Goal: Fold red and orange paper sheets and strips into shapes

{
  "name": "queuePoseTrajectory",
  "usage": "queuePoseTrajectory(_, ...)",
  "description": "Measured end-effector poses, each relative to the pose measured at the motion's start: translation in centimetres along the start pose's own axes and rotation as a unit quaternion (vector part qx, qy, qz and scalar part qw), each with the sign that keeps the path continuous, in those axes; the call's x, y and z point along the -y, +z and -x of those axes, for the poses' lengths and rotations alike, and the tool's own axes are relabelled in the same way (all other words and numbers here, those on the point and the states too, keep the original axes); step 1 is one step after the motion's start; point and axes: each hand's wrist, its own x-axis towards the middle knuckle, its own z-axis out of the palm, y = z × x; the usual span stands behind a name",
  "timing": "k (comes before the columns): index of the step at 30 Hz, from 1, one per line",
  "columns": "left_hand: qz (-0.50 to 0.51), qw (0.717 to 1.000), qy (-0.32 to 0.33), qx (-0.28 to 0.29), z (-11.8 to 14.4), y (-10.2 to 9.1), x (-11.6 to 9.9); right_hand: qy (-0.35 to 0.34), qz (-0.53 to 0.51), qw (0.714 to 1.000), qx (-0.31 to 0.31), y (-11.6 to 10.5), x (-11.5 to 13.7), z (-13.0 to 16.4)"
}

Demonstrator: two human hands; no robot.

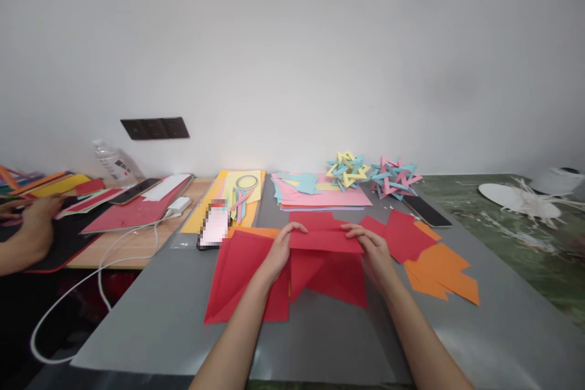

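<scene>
Both my hands hold a folded red paper sheet (325,241) just above the grey table (320,341). My left hand (280,250) pinches its left end. My right hand (375,250) grips its right end, fingers along the upper fold. More red paper (242,277) lies under and to the left of my left hand, and another red piece (340,280) lies below the held sheet. Red pieces (404,234) and orange pieces (441,274) lie to the right of my right hand.
A phone (214,226) lies left of the papers, a dark phone (426,210) at the right. Pastel sheets (320,192), two woven paper stars (348,169) (393,177) and a tape ring (247,182) sit behind. Another person's hand (36,225) works at far left near a white cable (91,274).
</scene>
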Motion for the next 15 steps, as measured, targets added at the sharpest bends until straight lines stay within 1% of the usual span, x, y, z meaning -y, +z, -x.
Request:
queuePoseTrajectory(3, -0.038, 0.999, 0.017, 0.019, -0.14, -0.13, 0.12, 0.073, -0.062, 0.995, 0.002, -0.09, 0.25, 0.00)
queuePoseTrajectory(7, -0.069, 0.996, 0.044, 0.026, -0.20, -0.30, 0.16, 0.137, -0.056, 0.989, 0.011, -0.27, 0.44, -0.04)
queuePoseTrajectory(11, -0.047, 0.996, 0.064, 0.036, -0.21, -0.23, 0.05, 0.161, -0.092, 0.982, 0.045, -0.41, 0.24, -0.16)
queuePoseTrajectory(13, -0.034, 0.997, 0.068, 0.021, -0.27, -0.15, 0.07, 0.163, -0.121, 0.977, 0.066, -0.46, 0.07, -0.22)
queuePoseTrajectory(15, -0.010, 0.998, 0.056, -0.015, -0.38, -0.06, 0.22, 0.155, -0.124, 0.978, 0.065, -0.47, -0.13, -0.26)
